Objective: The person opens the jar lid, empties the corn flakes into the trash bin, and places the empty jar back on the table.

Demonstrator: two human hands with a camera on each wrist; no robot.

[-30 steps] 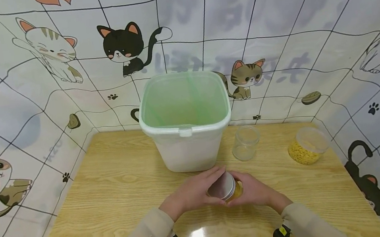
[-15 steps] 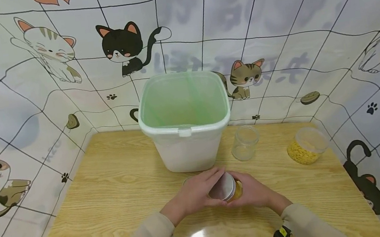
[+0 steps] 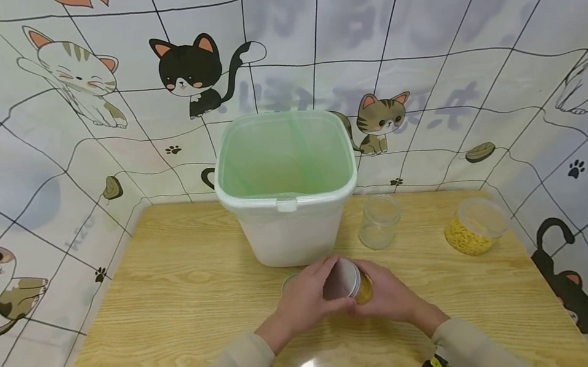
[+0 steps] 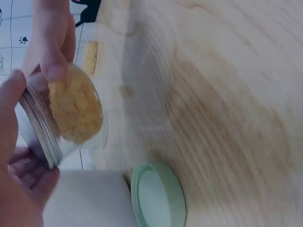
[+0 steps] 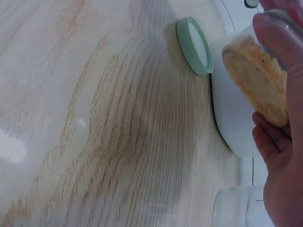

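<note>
Small clear jar (image 3: 362, 287) of yellow grains, likely light, smooth-walled and slippery: right hand (image 3: 392, 294) wraps the body, left hand (image 3: 309, 300) grips the metal lid (image 3: 340, 279).

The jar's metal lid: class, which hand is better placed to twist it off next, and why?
Probably the left. The left hand already grips the metal lid, while the right hand holds the jar of yellow pieces by its body.

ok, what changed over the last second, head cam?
Both hands carried the jar slightly toward the white bin; the left hand grips its metal lid as before, the right hand the body. Bin, empty jar and far jar unmoved.
</note>
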